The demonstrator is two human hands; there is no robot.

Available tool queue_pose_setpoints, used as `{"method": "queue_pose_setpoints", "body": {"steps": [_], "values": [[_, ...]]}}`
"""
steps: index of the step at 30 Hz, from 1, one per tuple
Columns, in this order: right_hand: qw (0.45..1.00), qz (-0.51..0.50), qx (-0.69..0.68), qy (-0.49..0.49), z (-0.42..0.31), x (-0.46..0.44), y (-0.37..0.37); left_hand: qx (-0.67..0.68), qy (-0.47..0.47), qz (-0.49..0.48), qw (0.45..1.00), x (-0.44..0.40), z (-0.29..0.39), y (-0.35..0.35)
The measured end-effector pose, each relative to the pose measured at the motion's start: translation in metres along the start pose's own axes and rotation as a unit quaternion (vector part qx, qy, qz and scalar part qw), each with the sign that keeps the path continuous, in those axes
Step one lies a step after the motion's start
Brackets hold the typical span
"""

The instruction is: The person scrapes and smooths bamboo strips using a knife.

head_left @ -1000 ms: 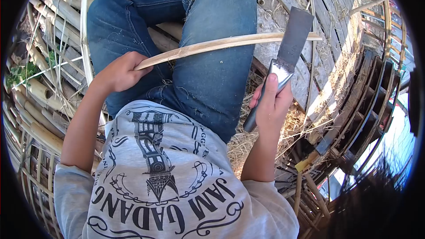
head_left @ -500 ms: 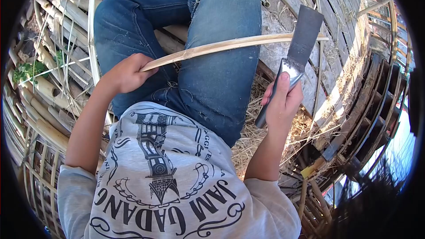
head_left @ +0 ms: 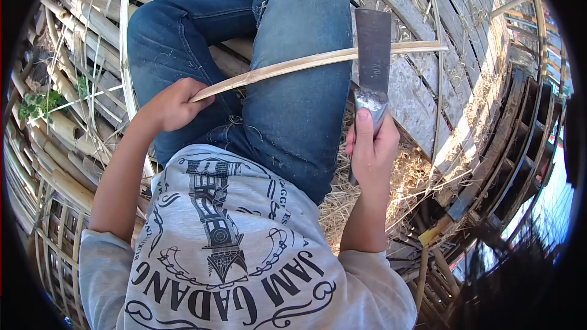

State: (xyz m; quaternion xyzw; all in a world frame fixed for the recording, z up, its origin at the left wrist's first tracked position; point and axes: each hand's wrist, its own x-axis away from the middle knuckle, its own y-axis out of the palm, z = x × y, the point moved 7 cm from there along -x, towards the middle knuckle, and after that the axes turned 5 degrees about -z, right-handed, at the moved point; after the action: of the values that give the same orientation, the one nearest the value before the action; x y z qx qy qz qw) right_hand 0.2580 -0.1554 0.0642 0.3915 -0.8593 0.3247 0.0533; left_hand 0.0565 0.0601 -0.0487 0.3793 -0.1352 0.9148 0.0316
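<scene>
My left hand (head_left: 177,103) is closed around the near end of a pale bamboo strip (head_left: 284,67). The strip runs slantwise over my thighs and out past my right knee. In my right hand (head_left: 374,146) is the metal handle of a broad-bladed machete (head_left: 373,52), held with the thumb along the socket. Its dark, square-ended blade points away from me and lies across the strip's outer part, hiding a short piece of it. Whether the edge touches the strip, I cannot tell.
Bamboo poles (head_left: 79,116) lie heaped on the left, with a small green plant (head_left: 40,104) among them. Weathered planks (head_left: 422,110) stretch off to the right. Straw-like shavings (head_left: 342,214) cover the ground beside my right thigh. A dark slatted structure (head_left: 513,140) stands far right.
The machete has moved left along the strip, toward my right knee, and its blade has turned more upright. My left hand and the strip have hardly moved.
</scene>
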Motion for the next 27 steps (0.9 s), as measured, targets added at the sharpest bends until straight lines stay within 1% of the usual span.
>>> {"method": "queue_pose_setpoints", "body": {"steps": [2,4,5,8,11,12,14,15,16,18,19,20,22,23,24,26,27], "values": [[0.981,0.113,-0.154,0.04,0.009,-0.005,-0.02,0.011,-0.013,-0.007,1.0,0.003,-0.008,0.007],[0.981,0.126,-0.139,0.041,0.011,-0.004,-0.015,0.019,0.015,0.012,1.0,0.003,-0.006,0.004],[0.998,0.057,-0.035,-0.002,0.008,-0.001,0.001,0.016,0.017,0.016,1.0,0.003,-0.003,0.001],[0.996,-0.021,0.073,-0.048,0.004,0.0,0.013,-0.007,-0.005,0.008,1.0,0.002,0.001,0.0],[0.99,0.087,-0.11,0.019,0.009,-0.009,-0.011,-0.011,-0.012,0.003,1.0,0.004,-0.006,0.003],[0.991,0.081,-0.108,0.021,0.008,-0.006,-0.004,-0.006,-0.009,0.005,1.0,0.005,-0.009,0.005],[0.999,-0.031,-0.006,0.011,0.001,-0.001,0.027,-0.007,0.004,0.011,1.0,0.005,-0.004,0.0],[0.99,-0.068,0.108,-0.061,-0.008,0.004,0.04,-0.011,-0.005,0.005,1.0,0.007,0.0,0.0],[0.99,-0.066,0.108,-0.058,-0.008,0.004,0.04,-0.013,-0.013,-0.002,1.0,0.007,0.003,-0.001],[1.0,0.023,-0.004,-0.02,-0.003,-0.001,0.022,-0.011,0.003,0.012,1.0,0.008,0.009,-0.004],[0.995,0.081,-0.06,-0.008,0.0,-0.004,0.01,-0.013,0.01,0.017,1.0,0.011,0.011,-0.002],[0.987,0.112,-0.113,0.026,0.007,-0.006,0.004,-0.009,0.011,0.01,1.0,0.014,0.015,0.001],[0.99,0.096,-0.101,0.038,0.0,-0.003,0.01,0.004,0.005,0.014,1.0,0.016,0.027,0.002],[0.989,0.103,-0.095,0.038,0.0,-0.001,0.004,0.004,0.013,0.01,1.0,0.017,0.029,0.004],[0.999,0.043,-0.018,0.024,-0.002,-0.001,0.004,0.004,0.019,0.017,1.0,0.018,0.03,0.004],[0.996,-0.044,0.075,-0.006,-0.007,0.0,0.02,0.014,0.032,0.022,0.999,0.014,0.031,0.004],[0.998,-0.04,0.041,0.008,-0.005,0.001,0.029,0.014,0.04,0.023,0.999,0.011,0.032,0.005]]}}
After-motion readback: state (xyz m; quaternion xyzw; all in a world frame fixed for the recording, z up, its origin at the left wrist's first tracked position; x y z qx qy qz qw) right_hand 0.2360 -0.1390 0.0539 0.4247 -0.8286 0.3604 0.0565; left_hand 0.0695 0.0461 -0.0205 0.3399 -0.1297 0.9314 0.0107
